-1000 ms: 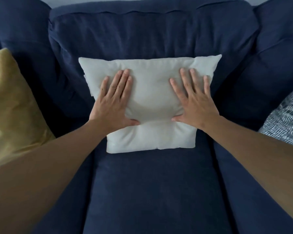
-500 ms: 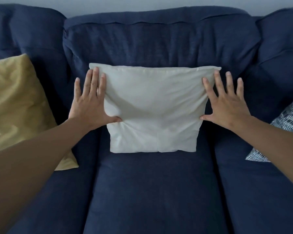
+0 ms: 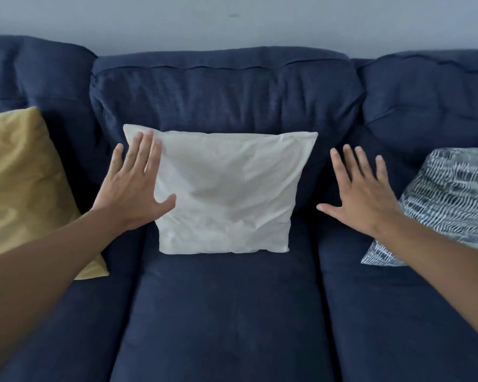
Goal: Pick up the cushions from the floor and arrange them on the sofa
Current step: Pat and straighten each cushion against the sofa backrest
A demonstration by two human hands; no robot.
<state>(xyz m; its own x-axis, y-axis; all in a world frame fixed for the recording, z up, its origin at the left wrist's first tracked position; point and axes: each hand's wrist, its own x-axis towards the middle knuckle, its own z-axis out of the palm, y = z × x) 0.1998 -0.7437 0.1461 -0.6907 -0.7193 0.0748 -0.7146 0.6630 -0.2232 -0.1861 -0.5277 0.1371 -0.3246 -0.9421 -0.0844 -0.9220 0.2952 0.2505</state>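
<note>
A white cushion leans upright against the middle back of the dark blue sofa. On the left seat stands a mustard yellow cushion. A cushion with a blue and white pattern rests on the right seat. My left hand is flat and spread, overlapping the white cushion's left edge; I cannot tell if it touches. My right hand hovers spread over the sofa just right of the white cushion, apart from it. Neither hand holds anything.
A pale wall rises behind the sofa back. The front part of the middle seat shows bare blue fabric. The floor is out of view.
Both hands left the white cushion's front and slid outward to its sides, then drew back. The view has pulled away, so more of the sofa back and wall shows.
</note>
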